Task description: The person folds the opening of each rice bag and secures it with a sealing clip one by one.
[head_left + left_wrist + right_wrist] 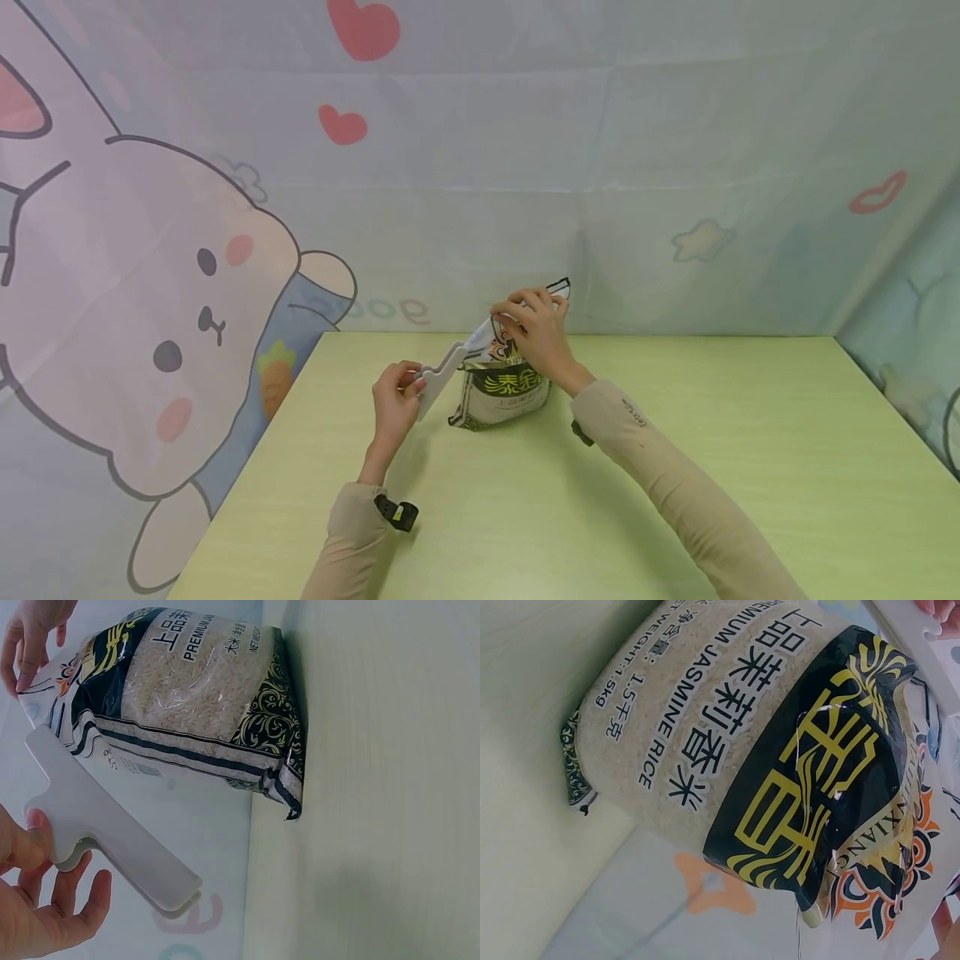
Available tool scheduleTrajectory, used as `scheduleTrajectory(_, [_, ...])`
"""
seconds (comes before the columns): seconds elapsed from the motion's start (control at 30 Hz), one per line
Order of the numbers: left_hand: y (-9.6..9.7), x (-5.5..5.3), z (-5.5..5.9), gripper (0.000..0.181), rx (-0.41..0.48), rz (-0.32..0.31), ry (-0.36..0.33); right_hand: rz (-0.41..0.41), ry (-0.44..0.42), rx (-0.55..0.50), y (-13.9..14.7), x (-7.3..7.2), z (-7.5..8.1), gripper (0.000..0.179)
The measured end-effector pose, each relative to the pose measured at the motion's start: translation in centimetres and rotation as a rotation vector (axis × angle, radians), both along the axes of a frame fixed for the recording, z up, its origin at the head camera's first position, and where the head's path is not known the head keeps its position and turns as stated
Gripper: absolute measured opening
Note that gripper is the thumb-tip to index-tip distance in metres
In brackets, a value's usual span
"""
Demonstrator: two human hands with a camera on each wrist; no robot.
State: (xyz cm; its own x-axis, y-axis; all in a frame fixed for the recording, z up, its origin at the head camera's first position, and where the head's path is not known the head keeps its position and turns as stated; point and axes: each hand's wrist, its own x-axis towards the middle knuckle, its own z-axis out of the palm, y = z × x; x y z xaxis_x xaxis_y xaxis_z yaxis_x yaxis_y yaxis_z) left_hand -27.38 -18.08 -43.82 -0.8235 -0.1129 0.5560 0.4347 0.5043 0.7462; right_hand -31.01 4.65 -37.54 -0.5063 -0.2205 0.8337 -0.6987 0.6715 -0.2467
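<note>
A bag of jasmine rice [510,402] stands upright on the table, its clear lower part full of grains and its top folded over. My right hand [542,335] grips the bag's top edge from above. Between the thumb and fingers of my left hand [396,404] is a white bag clip [124,825], held at its handle. The long bar of the clip slants beside the left end of the bag's top. Whether the clip touches the bag I cannot tell. In the right wrist view, the printed front of the bag [705,712] hides most of the right hand.
The light yellow-green table [675,467] ends against a cloth backdrop [600,167] printed with a rabbit and hearts. Black bands [397,512] sit at the cuffs of both beige sleeves. The bag stands near the table's back edge.
</note>
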Motion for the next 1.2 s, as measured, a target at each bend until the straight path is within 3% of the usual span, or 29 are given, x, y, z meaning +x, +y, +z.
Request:
scheduleTrajectory(0.83, [1.2,-0.7,1.2,0.01,-0.009,-0.021,0.033,0.006,-0.008,-0.004,0.1,0.0,-0.2,0.016])
scheduleTrajectory(1.2, [1.9,-1.2,2.2,0.01,-0.025,-0.041,0.028,-0.002,-0.071,-0.022,0.5,0.1,-0.6,0.029])
